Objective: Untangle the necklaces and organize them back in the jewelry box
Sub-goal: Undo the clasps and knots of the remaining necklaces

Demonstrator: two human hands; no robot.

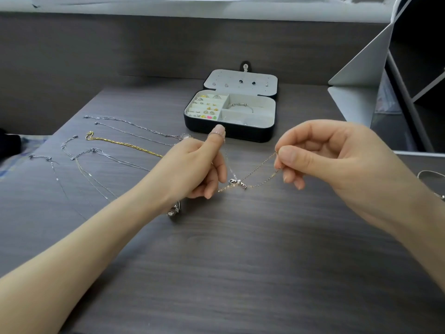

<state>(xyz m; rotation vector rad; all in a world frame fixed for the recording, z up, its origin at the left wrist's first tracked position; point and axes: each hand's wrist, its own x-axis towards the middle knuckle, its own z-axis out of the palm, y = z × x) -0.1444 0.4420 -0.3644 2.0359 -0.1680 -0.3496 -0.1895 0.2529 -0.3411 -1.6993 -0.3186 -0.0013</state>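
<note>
A thin rose-gold necklace with a small bow pendant [238, 183] hangs stretched between both hands just above the table. My left hand [192, 167] holds one end, the chain looped over its raised thumb and its fingers curled. My right hand [320, 155] pinches the other end between thumb and forefinger. The open black jewelry box [230, 132] stands behind the hands, with rings and earrings in its left slots and a bangle in a right compartment. Several untangled necklaces lie in a row at the left, among them a gold twisted chain [125, 144] and silver chains [134, 127].
The dark wood-grain table [240, 261] has its left edge near a blue fabric. A white shelf unit [375, 75] stands at the back right. A silver bangle [433, 179] lies at the right edge. A small silver piece [174, 210] sits under my left wrist.
</note>
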